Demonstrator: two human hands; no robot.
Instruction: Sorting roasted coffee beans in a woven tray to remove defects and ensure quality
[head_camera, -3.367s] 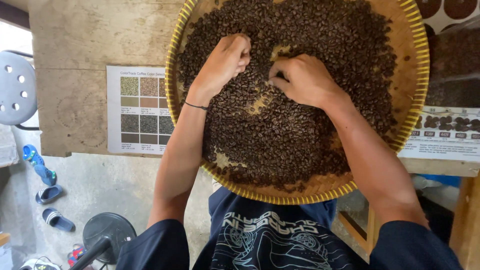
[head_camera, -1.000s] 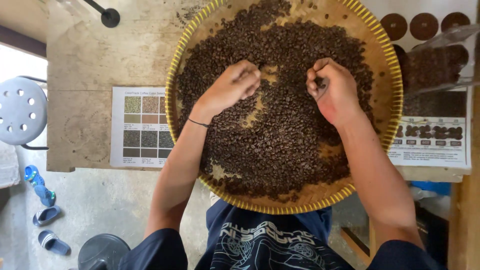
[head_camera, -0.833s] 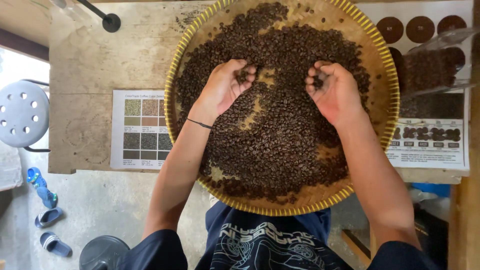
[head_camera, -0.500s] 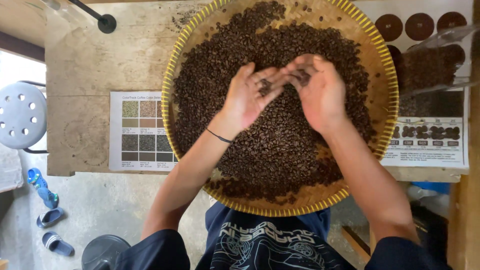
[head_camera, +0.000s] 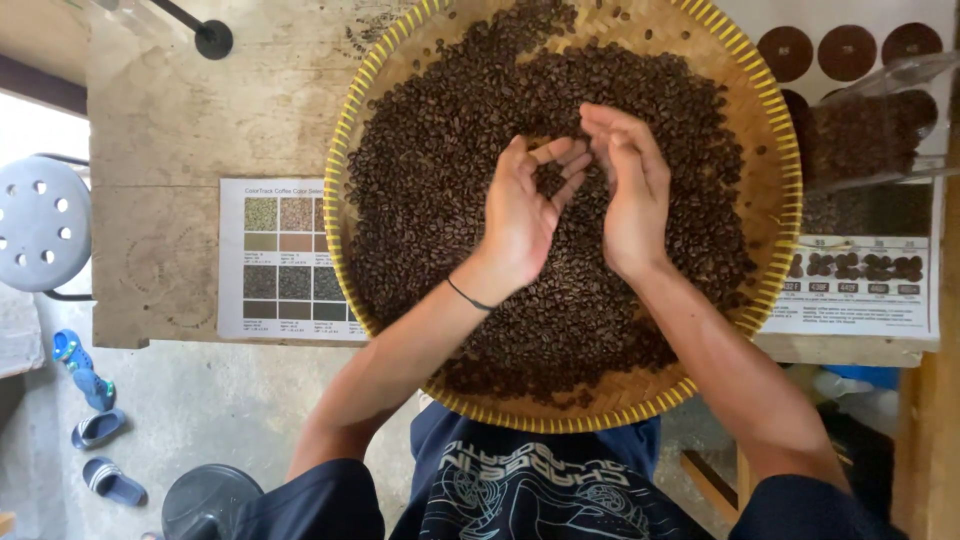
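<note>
The grip of the left hand (head_camera: 522, 212) is loose and cupped, palm up, with a few coffee beans (head_camera: 440, 150) lying near its fingers. The right hand (head_camera: 630, 190) stands just beside it, on its edge, fingers curled toward the left palm; whether it pinches any bean I cannot tell. Both hands hover above the middle of the round woven tray (head_camera: 790, 180) with yellow rim, which is almost full of dark roasted beans. The tray rests on a wooden surface (head_camera: 170, 120). A colour chart (head_camera: 285, 260) lies left of the tray, partly under the rim. A thin black band (head_camera: 468, 296) is on the left wrist.
</note>
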